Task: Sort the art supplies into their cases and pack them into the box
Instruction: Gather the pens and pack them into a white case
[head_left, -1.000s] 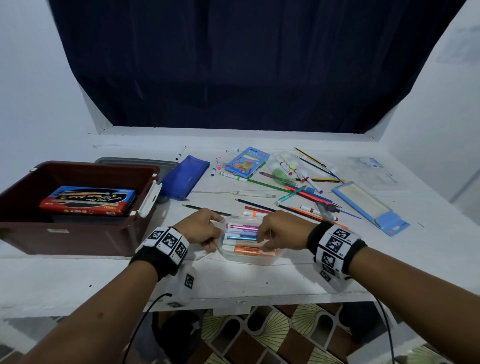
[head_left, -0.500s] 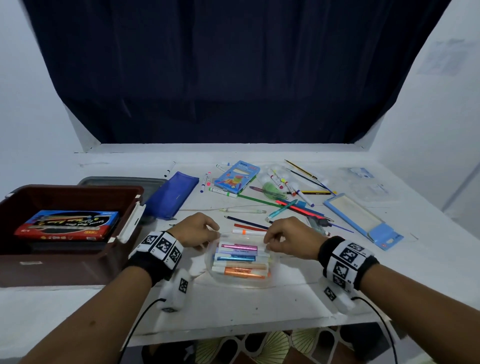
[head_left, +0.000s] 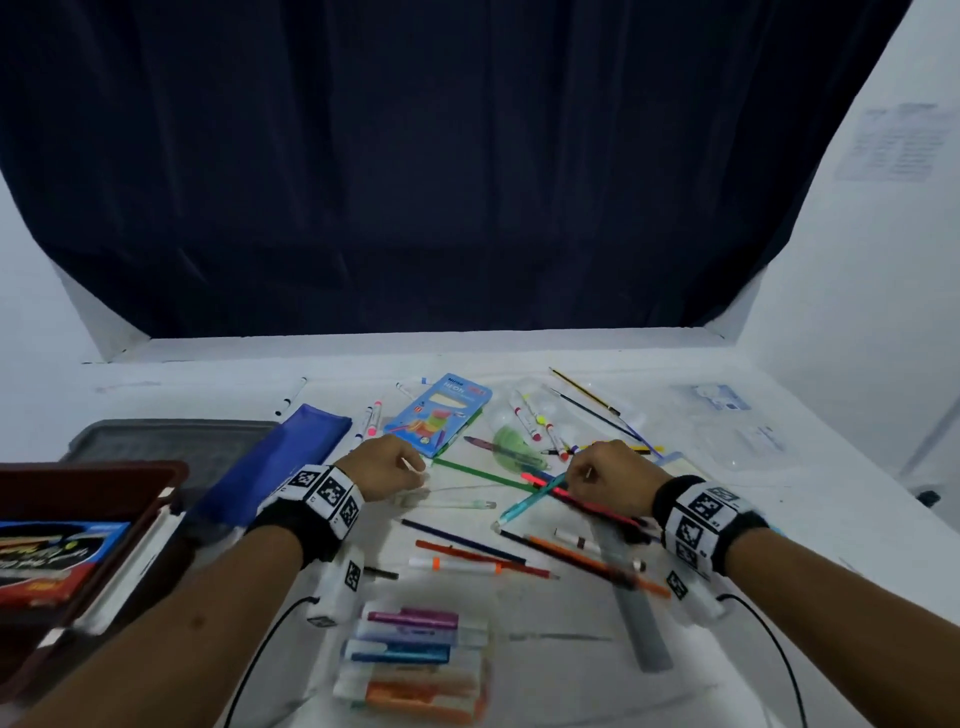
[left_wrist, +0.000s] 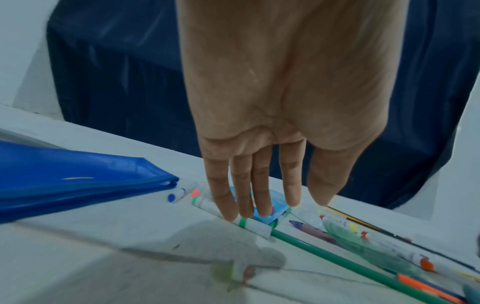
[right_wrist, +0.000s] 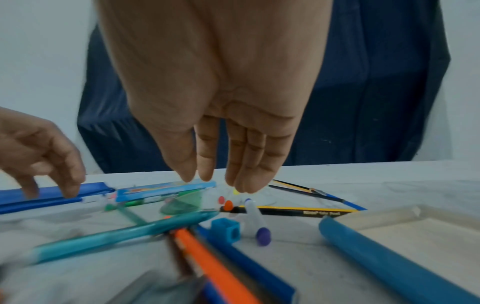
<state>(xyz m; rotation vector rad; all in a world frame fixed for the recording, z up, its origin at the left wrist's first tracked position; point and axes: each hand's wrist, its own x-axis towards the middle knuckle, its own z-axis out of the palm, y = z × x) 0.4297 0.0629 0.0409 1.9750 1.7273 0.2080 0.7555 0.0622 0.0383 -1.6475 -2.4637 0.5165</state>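
Fingers (left_wrist: 241, 185) of both hands straight and released, left hand (head_left: 387, 467) touching round green-banded marker (left_wrist: 249, 223), right hand (head_left: 608, 475) above pens

A clear plastic case of markers (head_left: 415, 660) lies at the bench's (head_left: 571, 675) near edge. The brown plastic box (head_left: 78, 519) stands far left, the blue zip pouch (head_left: 291, 457) beside it, loose pencils and markers (head_left: 519, 519) scattered behind the case.
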